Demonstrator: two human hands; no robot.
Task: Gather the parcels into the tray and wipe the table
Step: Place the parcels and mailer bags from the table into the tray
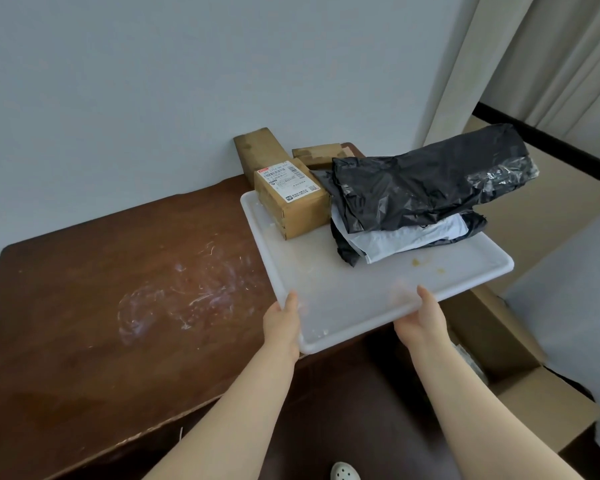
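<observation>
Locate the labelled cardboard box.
Head view, just right of centre: the labelled box sits in the tray's far-left corner, beside the black bag on its right, with a plain box behind it by the wall.

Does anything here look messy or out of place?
Yes. Whitish smears streak the brown table, which looks unwiped. The white tray, held by the left hand and right hand, carries small yellowish specks.
</observation>
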